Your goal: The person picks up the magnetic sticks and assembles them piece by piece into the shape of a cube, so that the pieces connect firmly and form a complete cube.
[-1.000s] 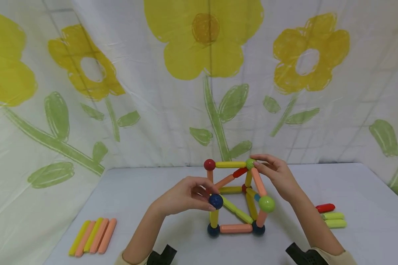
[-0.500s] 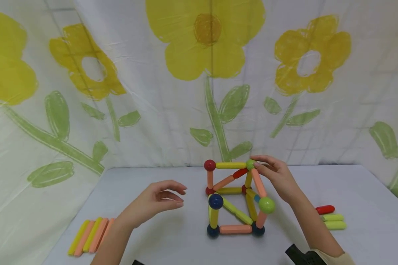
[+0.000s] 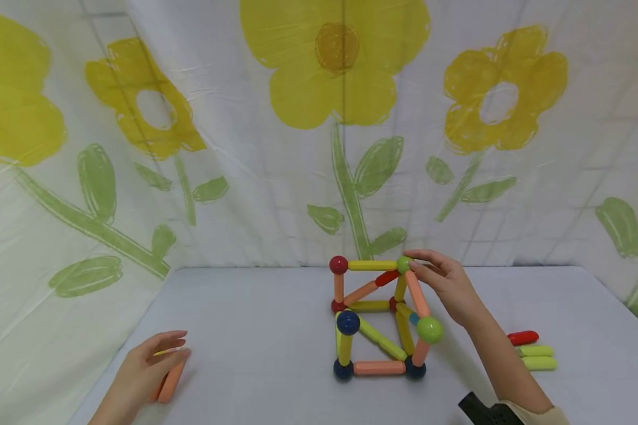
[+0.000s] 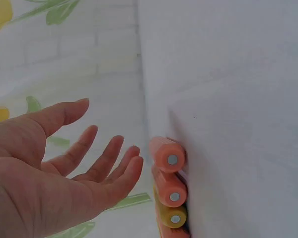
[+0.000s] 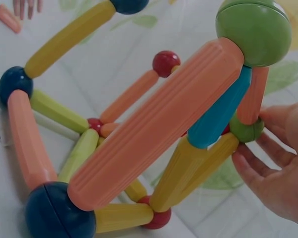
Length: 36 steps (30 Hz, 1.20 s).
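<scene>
A frame of coloured magnetic sticks and balls stands on the table, with a dark blue ball (image 3: pixel 348 322) at its near left top and a bigger-looking green ball (image 3: pixel 429 329) at its near right top. My right hand (image 3: pixel 449 286) pinches the far green ball (image 5: pixel 248 130) between thumb and fingers at the frame's back right corner. Over at the left, my left hand (image 3: pixel 146 369) hovers by a row of orange and yellow sticks (image 3: pixel 172 381), partly covering them in the head view. Its fingers are spread and loosely bent, beside an orange stick (image 4: pixel 169 156) in the left wrist view.
On the right, beyond my right forearm, lie a red stick (image 3: pixel 523 337) and two light green sticks (image 3: pixel 537 357). The white table (image 3: pixel 255 330) ends at a hanging cloth (image 3: pixel 276 195) printed with yellow flowers.
My left hand has let go of the dark blue ball and moved left, down to the row of sticks. The right hand stays on the far green ball.
</scene>
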Motion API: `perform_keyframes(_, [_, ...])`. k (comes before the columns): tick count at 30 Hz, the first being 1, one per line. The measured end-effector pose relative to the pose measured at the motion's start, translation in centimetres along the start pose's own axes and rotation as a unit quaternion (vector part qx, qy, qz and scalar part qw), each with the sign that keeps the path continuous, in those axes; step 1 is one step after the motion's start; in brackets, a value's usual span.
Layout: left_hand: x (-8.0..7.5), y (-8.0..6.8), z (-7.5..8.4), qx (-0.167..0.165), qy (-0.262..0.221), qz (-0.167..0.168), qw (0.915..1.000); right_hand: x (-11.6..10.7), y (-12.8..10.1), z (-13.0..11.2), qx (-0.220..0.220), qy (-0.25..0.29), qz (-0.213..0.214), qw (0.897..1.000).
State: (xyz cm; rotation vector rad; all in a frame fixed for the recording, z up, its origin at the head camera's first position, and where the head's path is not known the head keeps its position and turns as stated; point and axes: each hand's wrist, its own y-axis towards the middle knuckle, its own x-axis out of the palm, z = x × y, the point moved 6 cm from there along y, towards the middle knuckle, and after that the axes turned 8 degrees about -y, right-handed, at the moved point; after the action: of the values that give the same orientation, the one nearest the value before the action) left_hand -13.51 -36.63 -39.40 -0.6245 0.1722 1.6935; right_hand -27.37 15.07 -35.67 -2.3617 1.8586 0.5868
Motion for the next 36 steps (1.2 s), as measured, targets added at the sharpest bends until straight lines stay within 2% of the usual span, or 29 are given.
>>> perform_keyframes(2, [-0.1,-0.1,-0.6,-0.011,0.009,-0.003,0.9999,0.0,0.0,0.0,0.0,0.0,0.001,1.0])
perform_keyframes(6, [0.2,0.0,-1.2,-0.005,0.013,-0.028,0.9995,0.0,0.0,0.0,0.004,0.001,0.004,1.0])
perform_keyframes(10, [1.1,0.1,-1.4,0.011,0.007,-0.05,0.9986,0.1,0.1,-0.1,0.002,0.004,0.006,1.0])
perform_keyframes(18, [3.3,0.0,-1.6,0.024,0.036,-0.08,0.9959,0.1,-0.1,-0.2,0.004,0.002,0.004,1.0])
perform_keyframes(22, [3.8,-0.1,-1.4,0.033,0.015,-0.115,0.9928,0.0,-0.1,-0.2,0.007,0.001,0.005,1.0])
perform_keyframes(28, [4.1,-0.2,-1.6,0.013,-0.052,-0.16,0.9856,0.1,-0.1,-0.2,0.004,0.003,0.004,1.0])
perform_keyframes(31, [4.4,-0.4,-1.4,0.032,-0.033,-0.156,0.9866,0.0,-0.1,-0.2,0.004,0.002,0.003,1.0])
perform_keyframes(32, [4.6,-0.5,-1.3,0.04,-0.012,-0.148,0.9881,0.0,-0.1,-0.1,0.004,0.001,0.003,1.0])
perform_keyframes(34, [4.9,-0.5,-1.1,0.044,0.024,-0.127,0.9907,0.0,-0.1,-0.1,0.006,-0.001,0.004,1.0])
perform_keyframes(36, [5.3,-0.5,-1.0,0.041,0.038,-0.117,0.9916,0.0,-0.1,0.0,0.008,-0.001,0.004,1.0])
